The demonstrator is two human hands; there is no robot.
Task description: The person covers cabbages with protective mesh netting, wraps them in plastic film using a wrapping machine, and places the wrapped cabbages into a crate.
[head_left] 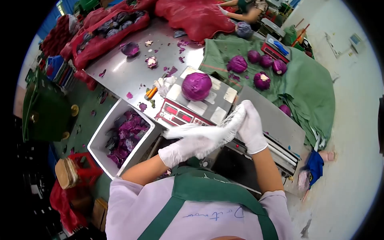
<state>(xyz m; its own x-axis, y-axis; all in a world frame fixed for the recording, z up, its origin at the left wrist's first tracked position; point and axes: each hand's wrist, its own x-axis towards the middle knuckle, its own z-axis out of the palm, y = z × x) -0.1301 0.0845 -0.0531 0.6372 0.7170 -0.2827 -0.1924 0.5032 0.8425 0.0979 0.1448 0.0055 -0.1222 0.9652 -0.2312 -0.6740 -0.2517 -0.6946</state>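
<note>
Both my hands wear thin white gloves, and a white net-like cloth (pixel 230 126) stretches between them over the near edge of the scale. My left hand (pixel 186 146) comes in from the left, under the cloth, with its fingers partly hidden by it. On the right, my right hand (pixel 251 126) is closed on the upper end of the cloth. Just beyond them a purple cabbage (pixel 196 86) rests on the metal scale (pixel 174 93), whose red display panel faces me. White crumpled gloves (pixel 164 85) and an orange-handled tool (pixel 151 93) lie left of the scale.
A white bin (pixel 103 138) of purple leaves stands at the left. Several cabbages (pixel 237 64) lie on green cloth (pixel 218 52) at the right back. Red net sacks (pixel 188 18) line the far side. A co-worker's arm (pixel 244 16) shows at the top. A wrapping machine (pixel 276 114) sits right.
</note>
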